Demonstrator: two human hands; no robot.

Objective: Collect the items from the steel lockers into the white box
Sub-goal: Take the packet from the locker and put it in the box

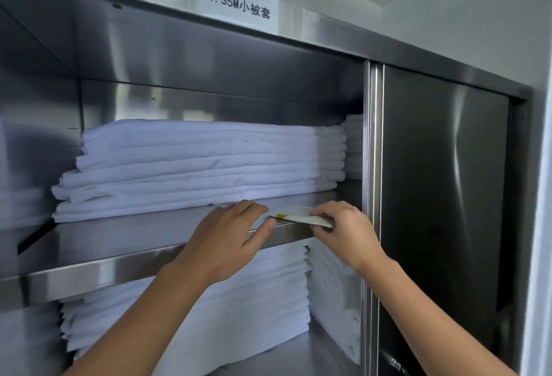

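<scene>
head view: right hand (343, 226) pinches flat white packet (301, 216) between both hands at shelf (119, 238) edge; left hand (230, 226) lies flat, fingers straight, thumb touching packet. progress judged early: folded linen (194, 163) stacked beyond left hand, white box not visible.

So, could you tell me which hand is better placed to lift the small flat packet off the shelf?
The right hand, probably: it already pinches the packet at its right end, while the left hand lies flat on the shelf, only touching the left end.
</scene>
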